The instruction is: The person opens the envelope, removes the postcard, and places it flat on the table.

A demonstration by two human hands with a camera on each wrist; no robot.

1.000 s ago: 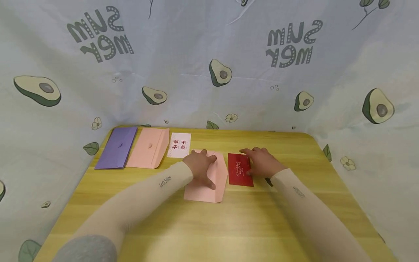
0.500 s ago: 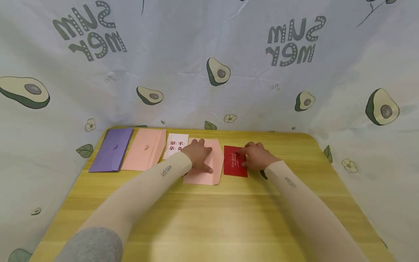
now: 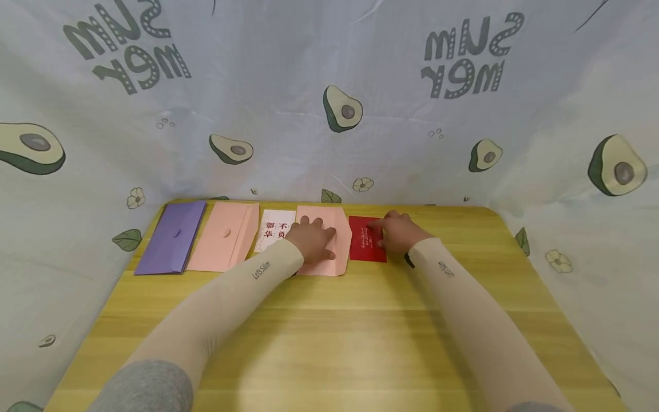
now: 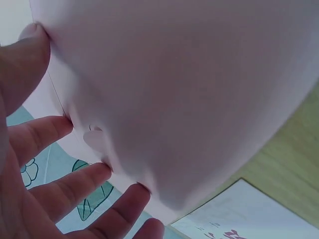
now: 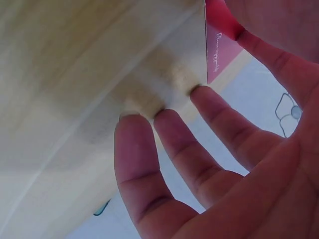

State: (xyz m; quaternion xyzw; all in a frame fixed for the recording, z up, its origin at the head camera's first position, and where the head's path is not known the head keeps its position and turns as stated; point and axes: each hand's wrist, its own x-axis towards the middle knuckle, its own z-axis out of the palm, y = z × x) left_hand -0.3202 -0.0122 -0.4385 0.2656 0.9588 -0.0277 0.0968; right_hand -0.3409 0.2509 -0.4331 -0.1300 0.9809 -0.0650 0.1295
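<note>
Fingers spread, my left hand (image 3: 311, 241) presses on a pink envelope (image 3: 337, 266) lying near the back middle of the table. In the left wrist view the fingertips dent the paper of the pink envelope (image 4: 174, 89), around its flap slit. Just right of it lies a red card (image 3: 365, 252) with pale script. My right hand (image 3: 404, 233) rests at the card's right side, the index fingertip on it. From the right wrist, one finger touches the red card (image 5: 224, 62) while the other relaxed fingers (image 5: 134, 144) rest on the wood beside it.
Left of the held envelope is a white card (image 3: 273, 220) with red characters. Farther left lie another pink envelope (image 3: 218, 243) and a purple envelope (image 3: 167, 237). A printed curtain (image 3: 268, 74) hangs behind the back edge of the wooden table (image 3: 329, 343).
Both hands have slid away from the body, taking the pink envelope and the red card toward the table's back edge. The envelope now sits beside the white card.
</note>
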